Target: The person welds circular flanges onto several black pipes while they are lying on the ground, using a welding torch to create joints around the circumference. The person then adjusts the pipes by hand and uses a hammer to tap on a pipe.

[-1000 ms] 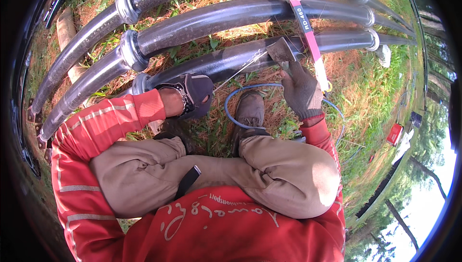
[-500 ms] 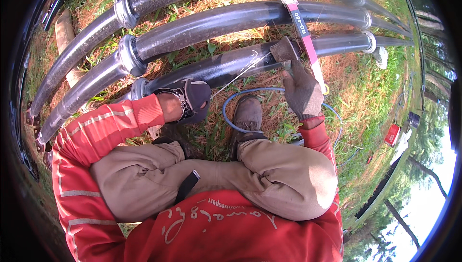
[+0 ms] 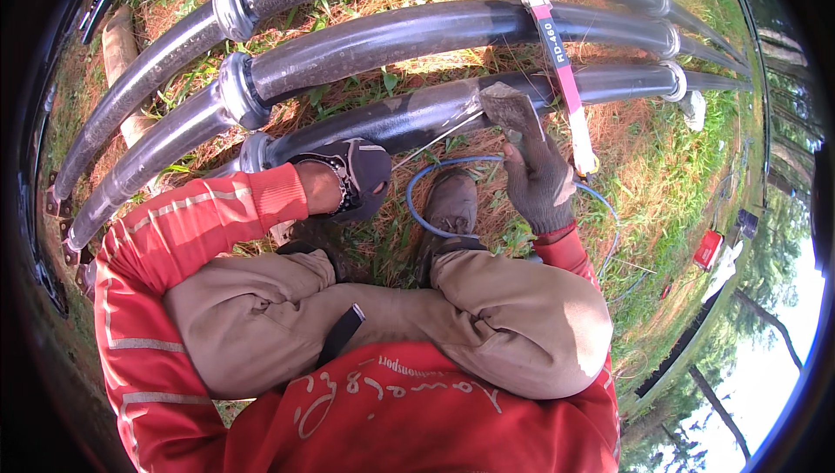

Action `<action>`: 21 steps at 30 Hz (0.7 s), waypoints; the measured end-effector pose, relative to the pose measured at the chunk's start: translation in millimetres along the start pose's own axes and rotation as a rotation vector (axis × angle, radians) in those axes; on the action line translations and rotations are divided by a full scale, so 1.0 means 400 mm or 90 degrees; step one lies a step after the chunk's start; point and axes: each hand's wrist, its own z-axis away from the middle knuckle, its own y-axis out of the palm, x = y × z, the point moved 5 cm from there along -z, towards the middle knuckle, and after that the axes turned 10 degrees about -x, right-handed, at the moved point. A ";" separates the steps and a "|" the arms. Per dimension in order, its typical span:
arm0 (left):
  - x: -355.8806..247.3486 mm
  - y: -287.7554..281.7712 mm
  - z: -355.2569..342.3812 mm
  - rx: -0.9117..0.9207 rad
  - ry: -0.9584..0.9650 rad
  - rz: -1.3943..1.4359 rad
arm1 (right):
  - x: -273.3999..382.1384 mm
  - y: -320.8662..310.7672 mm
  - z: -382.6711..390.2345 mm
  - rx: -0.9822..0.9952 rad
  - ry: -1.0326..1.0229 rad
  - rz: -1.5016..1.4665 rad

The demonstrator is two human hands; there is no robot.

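Note:
My right hand (image 3: 541,184), in a grey knit glove, is closed around a flat grey scraper-like blade (image 3: 511,109), raised over the nearest black pipe (image 3: 391,121). My left hand (image 3: 361,179), in a dark glove with a bracelet at the wrist, is a fist left of it. Out of this fist a thin white rod (image 3: 442,136) slants up toward the blade's edge; its grip end is hidden. Across the pipes leans a long narrow pink-and-black strip (image 3: 564,82) with a frayed white top, its white lower end beside my right hand.
Two more black pipes (image 3: 374,43) with grey collars (image 3: 237,90) run behind the nearest one. A blue hose (image 3: 416,203) loops around my boot (image 3: 454,199). Grass and dry needles cover the ground. A log (image 3: 119,43) lies left; a red box (image 3: 708,249) lies right.
My right hand has tilted the blade and drawn it slightly left and down, so more of its flat face shows. The rod's far end has dropped a little with it. My left hand remains closed.

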 end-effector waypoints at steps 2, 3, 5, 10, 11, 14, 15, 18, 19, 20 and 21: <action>-0.026 -0.030 -0.011 0.027 0.001 -0.025 | -0.010 -0.012 -0.001 -0.004 -0.010 0.053; -0.024 -0.029 -0.005 0.023 0.006 -0.006 | -0.004 -0.014 -0.007 0.001 -0.014 0.026; -0.013 -0.032 -0.009 0.017 0.013 0.013 | -0.002 -0.013 -0.008 0.006 -0.019 0.001; 0.007 0.000 -0.014 -0.028 -0.003 0.112 | -0.010 0.025 0.010 0.012 -0.022 0.062; 0.019 0.016 -0.024 -0.053 0.004 0.085 | -0.004 0.018 -0.005 -0.002 -0.036 -0.005; 0.028 0.059 -0.040 -0.130 0.016 0.129 | -0.013 0.007 0.020 -0.031 -0.053 -0.037; 0.017 0.058 -0.043 -0.148 0.017 0.154 | -0.013 0.012 0.028 -0.026 -0.049 -0.038; 0.026 0.069 -0.039 -0.178 -0.098 0.071 | -0.009 0.032 0.024 0.040 -0.020 0.056; 0.046 0.072 -0.022 -0.327 -0.009 0.073 | -0.005 0.017 0.022 0.019 -0.015 0.021; 0.053 0.088 -0.015 -0.402 0.031 0.074 | 0.000 0.011 0.013 0.001 -0.014 -0.019; 0.058 0.106 -0.003 -0.469 0.069 0.069 | 0.002 0.027 0.018 0.006 -0.014 -0.028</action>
